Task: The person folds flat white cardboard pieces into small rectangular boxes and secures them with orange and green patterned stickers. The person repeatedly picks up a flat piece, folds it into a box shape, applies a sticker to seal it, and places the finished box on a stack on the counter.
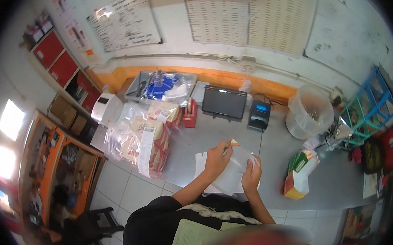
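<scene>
Near the front edge of the table, both my hands hold a white card sheet (233,173) with its pale face up. It looks like a box blank, curved upward between them, and a bit of orange print shows at its far corner. My left hand (217,159) pinches the sheet's far left edge with bent fingers. My right hand (251,174) grips its right edge, thumb on top. White flaps or papers (201,161) lie beside my left wrist; I cannot tell if they belong to the same piece. To the right stands a green, yellow and white carton (301,174).
Plastic-wrapped packs (144,144) sit at left, beside a red tape dispenser (190,113). Behind are a grey tray (136,89), a dark tablet screen (224,102) and a small black printer (259,115). A translucent bucket (309,114) and a blue-green rack (364,106) stand at right.
</scene>
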### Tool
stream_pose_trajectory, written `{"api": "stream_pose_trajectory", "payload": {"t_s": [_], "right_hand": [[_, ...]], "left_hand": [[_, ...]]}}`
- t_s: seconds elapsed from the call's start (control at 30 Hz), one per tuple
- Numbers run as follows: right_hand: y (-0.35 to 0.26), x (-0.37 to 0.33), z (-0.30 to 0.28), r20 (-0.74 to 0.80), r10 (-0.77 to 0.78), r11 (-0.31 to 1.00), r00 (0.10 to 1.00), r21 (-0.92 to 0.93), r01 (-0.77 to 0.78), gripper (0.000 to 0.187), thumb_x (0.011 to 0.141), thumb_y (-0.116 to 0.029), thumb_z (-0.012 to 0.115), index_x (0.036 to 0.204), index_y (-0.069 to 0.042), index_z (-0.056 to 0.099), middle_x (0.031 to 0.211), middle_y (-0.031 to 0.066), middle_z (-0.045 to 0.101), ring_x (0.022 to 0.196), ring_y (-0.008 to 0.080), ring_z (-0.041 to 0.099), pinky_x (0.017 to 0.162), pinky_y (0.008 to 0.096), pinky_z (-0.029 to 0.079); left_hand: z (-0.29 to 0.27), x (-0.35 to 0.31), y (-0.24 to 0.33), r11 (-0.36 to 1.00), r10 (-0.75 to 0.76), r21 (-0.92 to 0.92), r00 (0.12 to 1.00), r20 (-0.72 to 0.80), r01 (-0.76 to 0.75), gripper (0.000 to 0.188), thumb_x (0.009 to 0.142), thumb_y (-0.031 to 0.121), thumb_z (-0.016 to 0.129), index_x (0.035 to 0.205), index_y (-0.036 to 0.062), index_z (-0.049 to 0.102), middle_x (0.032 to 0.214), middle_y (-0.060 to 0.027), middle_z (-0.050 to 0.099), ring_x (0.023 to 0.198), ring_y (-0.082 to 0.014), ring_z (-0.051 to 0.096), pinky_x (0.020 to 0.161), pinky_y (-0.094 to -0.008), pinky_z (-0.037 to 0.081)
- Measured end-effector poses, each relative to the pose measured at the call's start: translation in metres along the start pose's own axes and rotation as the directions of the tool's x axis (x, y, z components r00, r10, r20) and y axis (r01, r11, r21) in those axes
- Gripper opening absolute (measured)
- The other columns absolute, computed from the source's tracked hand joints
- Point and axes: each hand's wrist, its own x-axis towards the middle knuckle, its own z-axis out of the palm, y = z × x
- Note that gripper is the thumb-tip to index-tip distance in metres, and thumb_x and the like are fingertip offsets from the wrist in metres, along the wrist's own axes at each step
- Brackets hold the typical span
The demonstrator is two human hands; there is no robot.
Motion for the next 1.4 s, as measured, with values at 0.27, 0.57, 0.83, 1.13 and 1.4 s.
{"api": "stream_pose_trajectory", "payload": {"t_s": [0.27, 0.57, 0.83, 1.13, 1.4], "right_hand": [[0.005, 0.007, 0.037, 0.247, 0.073, 0.983, 0.966, 0.145, -0.111, 0.033, 0.106, -0.023, 0.044, 0.126, 0.001, 0.056, 0.114, 0.0117, 0.061, 0.106, 0.0206, 0.056, 0.095, 0.0322, 0.044], [-0.014, -0.003, 0.072, 0.743, -0.107, 0.992, 0.661, 0.040, 0.116, 0.045, 0.105, -0.027, 0.043, 0.137, 0.004, 0.047, 0.123, 0.0208, 0.049, 0.111, 0.0368, 0.053, 0.097, 0.0428, 0.043], [-0.049, 0.007, 0.114, 0.906, 0.154, 0.974, 0.395, -0.071, -0.216, 0.014, 0.099, -0.014, 0.058, 0.105, -0.001, 0.060, 0.094, 0.0058, 0.068, 0.090, 0.0104, 0.059, 0.077, 0.0271, 0.045], [-0.138, -0.034, 0.217, 0.937, -0.103, 0.990, 0.335, 0.130, -0.061, 0.018, 0.104, -0.021, 0.053, 0.112, -0.005, 0.051, 0.088, 0.0052, 0.060, 0.084, 0.0091, 0.055, 0.074, 0.0234, 0.043], [-0.176, -0.068, 0.271, 0.978, -0.165, 0.929, 0.129, 0.198, -0.312, 0.016, 0.106, -0.020, 0.051, 0.114, -0.007, 0.047, 0.092, 0.0044, 0.063, 0.083, 0.0080, 0.056, 0.073, 0.0227, 0.044]], "left_hand": [[-0.016, -0.032, -0.020, 0.987, -0.107, -0.135, 0.984, -0.144, 0.087, 0.031, 0.090, 0.006, 0.056, 0.120, 0.0020, 0.050, 0.114, -0.0289, 0.061, 0.103, -0.0457, 0.061, 0.090, -0.0491, 0.048], [-0.102, -0.067, 0.023, 0.936, -0.340, 0.161, 0.920, 0.197, 0.312, 0.048, 0.088, 0.019, 0.060, 0.132, 0.0081, 0.046, 0.081, -0.0239, 0.066, 0.077, -0.0451, 0.065, 0.072, -0.0528, 0.051], [-0.182, -0.090, -0.007, 0.932, -0.275, -0.135, 0.898, 0.343, 0.337, 0.023, 0.097, 0.013, 0.051, 0.119, 0.0081, 0.047, 0.075, -0.0211, 0.066, 0.063, -0.0415, 0.066, 0.068, -0.0487, 0.051], [-0.290, -0.093, -0.014, 0.880, 0.302, 0.474, 0.792, -0.530, -0.018, 0.018, 0.091, 0.020, 0.068, 0.099, 0.0044, 0.062, 0.063, -0.0110, 0.059, 0.063, -0.0348, 0.062, 0.058, -0.0437, 0.045], [-0.363, -0.129, -0.021, 0.855, -0.505, -0.410, 0.694, -0.513, 0.319, 0.020, 0.091, 0.020, 0.074, 0.084, 0.0007, 0.072, 0.071, -0.0059, 0.068, 0.063, -0.0133, 0.064, 0.060, -0.0284, 0.051]]}}
